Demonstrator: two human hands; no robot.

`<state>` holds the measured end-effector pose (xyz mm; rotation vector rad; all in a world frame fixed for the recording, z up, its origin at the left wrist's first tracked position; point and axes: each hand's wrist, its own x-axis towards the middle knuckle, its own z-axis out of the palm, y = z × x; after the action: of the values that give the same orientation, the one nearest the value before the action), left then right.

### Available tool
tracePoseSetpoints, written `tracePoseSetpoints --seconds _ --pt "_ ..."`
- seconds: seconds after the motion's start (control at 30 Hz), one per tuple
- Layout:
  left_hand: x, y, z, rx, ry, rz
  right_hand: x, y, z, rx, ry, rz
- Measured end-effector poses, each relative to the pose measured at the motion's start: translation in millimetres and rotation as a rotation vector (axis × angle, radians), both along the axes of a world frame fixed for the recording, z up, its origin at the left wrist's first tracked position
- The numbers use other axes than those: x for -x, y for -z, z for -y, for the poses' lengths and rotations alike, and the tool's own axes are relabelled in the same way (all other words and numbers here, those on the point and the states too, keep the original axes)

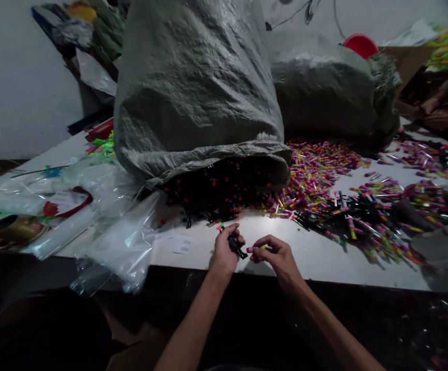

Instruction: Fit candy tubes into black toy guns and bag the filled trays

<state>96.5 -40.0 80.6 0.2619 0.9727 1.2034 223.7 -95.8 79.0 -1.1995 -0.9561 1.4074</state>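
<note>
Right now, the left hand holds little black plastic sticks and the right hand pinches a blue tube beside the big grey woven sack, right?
Not quite. In the head view the right hand pinches a pink tube, not blue. The left hand does hold little black plastic sticks, near the big grey woven sack.

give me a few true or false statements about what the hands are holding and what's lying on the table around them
1. The left hand holds a small black piece. True.
2. The right hand is empty and flat on the table. False: it pinches a small pink and yellow tube between its fingertips.
3. A big grey woven sack lies open-mouthed on the white table, with black pieces spilling out. True.
4. The colourful tubes are stacked neatly in a box. False: they lie in a loose pile scattered over the table.
5. Clear plastic bags lie to the left of the hands. True.
</note>
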Motion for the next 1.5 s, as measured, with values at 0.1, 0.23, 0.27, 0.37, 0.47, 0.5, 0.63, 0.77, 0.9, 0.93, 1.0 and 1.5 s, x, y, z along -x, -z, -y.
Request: tracePoseSetpoints --seconds 0.1,0.23,0.27,0.37,0.47,0.5,0.63,0.77,0.9,0.93,1.0,1.5 --pt "-6.2 -6.2 -1.7 0.018 0.0 0.121 8.2 1.0 11.9 0.008 0.005 -0.036" --pt "-7.8 -16.2 0.6 -0.097 -0.004 0.205 3.5 -3.0 16.9 0.004 0.035 -0.008" --pt "-7.7 -18.3 1.2 -0.131 -0.01 0.193 1.9 -4.8 18.2 0.011 0.04 -0.005" --pt "-8.4 -23.8 2.2 -0.203 -0.03 0.156 0.3 -8.4 23.1 0.045 0.028 -0.05" --pt "-10.7 -28.7 3.1 -0.254 -0.038 0.14 3.0 -9.1 27.3 0.054 0.011 -0.101" --pt "-11.5 -30.2 3.8 -0.267 -0.036 0.133 3.9 -9.2 28.4 0.049 0.009 -0.106" --pt "-13.9 -36.2 8.5 -0.275 -0.031 0.115 5.6 -9.6 32.0 0.058 -0.013 -0.126" --pt "-16.5 -40.2 12.5 -0.29 -0.05 0.117 5.1 -9.1 34.4 0.08 0.023 -0.146" --pt "-20.0 -39.6 14.0 -0.31 -0.047 0.089 3.5 -9.7 36.0 0.05 0.065 -0.063" --pt "-20.8 -38.9 14.3 -0.307 -0.048 0.083 3.1 -10.0 36.3 0.039 0.061 -0.041" --pt "-22.0 -37.1 15.1 -0.302 -0.065 0.064 2.3 -10.1 36.7 0.011 0.047 0.001" --pt "-23.7 -40.9 12.2 -0.284 -0.076 0.084 6.4 -14.2 42.3 -0.34 0.152 0.318"
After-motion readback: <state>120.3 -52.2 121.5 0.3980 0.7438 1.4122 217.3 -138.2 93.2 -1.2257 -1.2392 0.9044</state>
